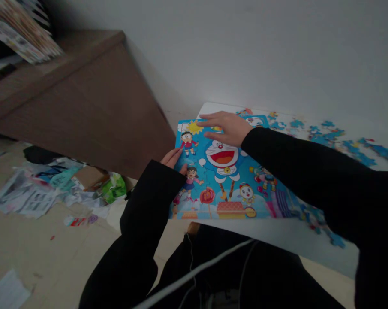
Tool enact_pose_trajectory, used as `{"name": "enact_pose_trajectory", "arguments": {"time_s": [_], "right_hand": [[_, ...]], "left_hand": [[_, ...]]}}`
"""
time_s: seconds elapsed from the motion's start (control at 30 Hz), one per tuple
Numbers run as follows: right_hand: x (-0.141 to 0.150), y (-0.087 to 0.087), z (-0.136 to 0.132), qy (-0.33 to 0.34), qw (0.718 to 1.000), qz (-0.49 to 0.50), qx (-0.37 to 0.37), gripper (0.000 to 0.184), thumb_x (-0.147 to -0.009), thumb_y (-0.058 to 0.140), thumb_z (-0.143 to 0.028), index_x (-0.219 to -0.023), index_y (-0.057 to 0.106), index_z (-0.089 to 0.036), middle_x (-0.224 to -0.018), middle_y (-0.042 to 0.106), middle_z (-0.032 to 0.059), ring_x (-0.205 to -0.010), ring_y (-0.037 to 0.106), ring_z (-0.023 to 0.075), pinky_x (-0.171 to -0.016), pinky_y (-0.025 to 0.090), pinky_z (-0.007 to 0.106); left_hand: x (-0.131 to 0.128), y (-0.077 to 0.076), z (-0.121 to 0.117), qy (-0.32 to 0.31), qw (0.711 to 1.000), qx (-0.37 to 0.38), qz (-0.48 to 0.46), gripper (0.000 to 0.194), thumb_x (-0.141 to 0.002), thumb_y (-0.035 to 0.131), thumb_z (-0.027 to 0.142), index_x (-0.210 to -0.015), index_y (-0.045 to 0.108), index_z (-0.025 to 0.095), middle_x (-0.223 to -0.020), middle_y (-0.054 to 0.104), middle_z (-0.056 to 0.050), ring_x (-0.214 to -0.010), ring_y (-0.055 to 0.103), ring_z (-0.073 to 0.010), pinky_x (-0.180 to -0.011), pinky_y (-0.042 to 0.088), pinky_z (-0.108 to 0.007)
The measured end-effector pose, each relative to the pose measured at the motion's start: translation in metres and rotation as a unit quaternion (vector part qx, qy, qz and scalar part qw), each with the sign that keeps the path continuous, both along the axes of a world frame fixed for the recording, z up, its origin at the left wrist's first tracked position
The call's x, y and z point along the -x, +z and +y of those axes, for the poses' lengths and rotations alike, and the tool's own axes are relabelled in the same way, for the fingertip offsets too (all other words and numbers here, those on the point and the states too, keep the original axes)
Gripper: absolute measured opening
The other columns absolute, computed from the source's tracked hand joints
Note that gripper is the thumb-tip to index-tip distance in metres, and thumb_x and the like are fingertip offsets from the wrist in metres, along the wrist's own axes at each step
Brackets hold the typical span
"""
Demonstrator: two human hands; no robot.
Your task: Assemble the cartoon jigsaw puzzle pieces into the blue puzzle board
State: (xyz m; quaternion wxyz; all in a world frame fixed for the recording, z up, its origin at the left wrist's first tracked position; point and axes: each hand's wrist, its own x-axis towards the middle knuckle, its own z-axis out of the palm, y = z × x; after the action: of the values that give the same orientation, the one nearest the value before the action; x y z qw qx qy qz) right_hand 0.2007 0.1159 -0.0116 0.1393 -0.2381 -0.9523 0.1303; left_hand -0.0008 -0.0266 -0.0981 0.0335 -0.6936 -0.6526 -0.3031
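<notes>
A colourful cartoon jigsaw puzzle (pixel 224 189), mostly blue with a big laughing cat figure in the middle, lies along the front edge of a white table (pixel 261 227). Its upper left part reaches past the table's side. My left hand (pixel 174 159) is at the puzzle's left edge, fingers stretched and thumb apart, touching the border. Over the upper part, my right hand (pixel 227 127) is spread palm down, fingers pointing left, covering part of the picture. Whether its palm presses on the surface is hard to tell. My right sleeve hides some of the puzzle's right side.
Loose puzzle pieces (pixel 325 133) are scattered over the table's right side, with more pieces (pixel 319 221) near its front edge. A brown wooden cabinet (pixel 94 98) carrying stacked books (pixel 23 32) stands left. Papers and wrappers (pixel 61 184) litter the floor. A white cable (pixel 197 270) crosses my lap.
</notes>
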Motion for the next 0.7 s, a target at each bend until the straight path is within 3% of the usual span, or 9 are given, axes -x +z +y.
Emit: {"name": "enact_pose_trajectory", "arguments": {"time_s": [0.1, 0.17, 0.3, 0.5, 0.7], "right_hand": [[-0.050, 0.037, -0.007, -0.083, 0.996, 0.013, -0.018, 0.037, -0.091, 0.045, -0.037, -0.124, 0.056, -0.025, -0.132, 0.052, -0.0002, -0.121, 0.047, 0.0255, -0.101, 0.036, 0.045], [-0.090, 0.056, -0.019, -0.138, 0.990, 0.009, -0.019, 0.039, -0.091, 0.043, -0.041, -0.123, 0.057, -0.024, -0.130, 0.054, 0.0001, -0.118, 0.049, 0.0253, -0.097, 0.039, 0.043], [-0.169, 0.070, -0.053, -0.243, 0.969, 0.037, -0.027, 0.042, -0.089, 0.041, -0.049, -0.117, 0.061, -0.025, -0.121, 0.061, 0.0009, -0.108, 0.057, 0.0218, -0.087, 0.047, 0.037], [-0.255, 0.045, -0.107, -0.333, 0.943, 0.007, -0.017, 0.031, -0.087, 0.047, -0.045, -0.102, 0.069, -0.029, -0.105, 0.069, 0.0002, -0.094, 0.064, 0.0192, -0.082, 0.051, 0.035], [-0.296, 0.006, -0.135, -0.361, 0.930, -0.066, 0.019, 0.032, -0.086, 0.045, -0.043, -0.101, 0.070, -0.028, -0.096, 0.071, 0.0040, -0.084, 0.066, 0.0193, -0.074, 0.050, 0.034]], "left_hand": [[0.002, -0.002, 0.001, 0.004, 1.000, -0.014, -0.001, 0.041, -0.080, 0.055, 0.033, -0.119, 0.057, 0.019, -0.123, 0.058, -0.009, -0.110, 0.057, -0.0223, -0.099, 0.045, -0.034], [0.005, -0.005, 0.004, 0.007, 1.000, -0.026, -0.001, 0.040, -0.080, 0.056, 0.033, -0.119, 0.057, 0.022, -0.123, 0.058, -0.007, -0.111, 0.056, -0.0233, -0.100, 0.045, -0.037], [0.010, -0.007, 0.010, 0.017, 1.000, -0.002, 0.023, 0.048, -0.079, 0.058, 0.037, -0.125, 0.052, 0.027, -0.124, 0.057, -0.004, -0.111, 0.056, -0.0255, -0.098, 0.045, -0.041], [0.016, -0.005, 0.017, 0.015, 0.994, 0.025, 0.103, 0.038, -0.081, 0.053, 0.043, -0.118, 0.058, 0.033, -0.122, 0.054, -0.002, -0.096, 0.059, -0.0247, -0.086, 0.050, -0.043], [0.026, -0.010, 0.024, 0.020, 0.991, 0.054, 0.118, 0.045, -0.078, 0.052, 0.046, -0.122, 0.054, 0.035, -0.123, 0.051, -0.002, -0.094, 0.057, -0.0245, -0.085, 0.050, -0.043]]}}
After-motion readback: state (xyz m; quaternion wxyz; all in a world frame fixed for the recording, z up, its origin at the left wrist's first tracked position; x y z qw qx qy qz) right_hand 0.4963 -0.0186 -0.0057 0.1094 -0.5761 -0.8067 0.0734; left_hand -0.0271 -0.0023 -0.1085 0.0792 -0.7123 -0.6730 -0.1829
